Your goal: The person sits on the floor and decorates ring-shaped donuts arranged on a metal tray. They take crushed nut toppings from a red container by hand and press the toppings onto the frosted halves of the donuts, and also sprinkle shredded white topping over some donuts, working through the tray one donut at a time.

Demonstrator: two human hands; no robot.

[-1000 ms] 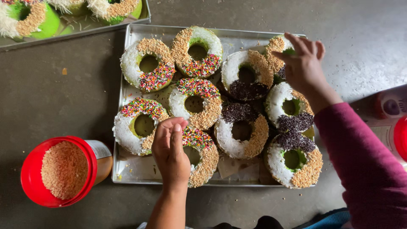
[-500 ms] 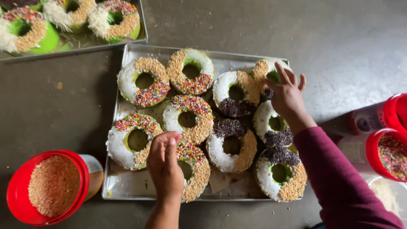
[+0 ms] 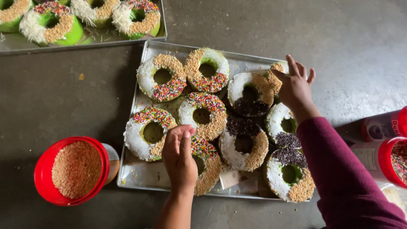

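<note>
A metal tray [image 3: 136,174] on the dark floor holds several ring-shaped cakes coated in white cream with coloured sprinkles, golden crumbs or dark chocolate sprinkles. My left hand [image 3: 179,156] hovers over the near ring cake [image 3: 208,166], which has coloured sprinkles and crumbs. Its fingertips are pinched together and point down; I cannot see anything between them. My right hand [image 3: 296,87], in a maroon sleeve, is over the far-right ring cake [image 3: 271,75] at the tray's back corner, fingers spread and raised.
A red tub of golden crumbs [image 3: 75,170] stands left of the tray. A second tray [image 3: 89,41] with green ring cakes lies at the top left. Red-lidded sprinkle jars [image 3: 392,161] stand at the right edge.
The view has shifted, so the tray sits lower and more to the right. My left hand stays over the near cake. My right hand's fingers have spread over the far-right cake.
</note>
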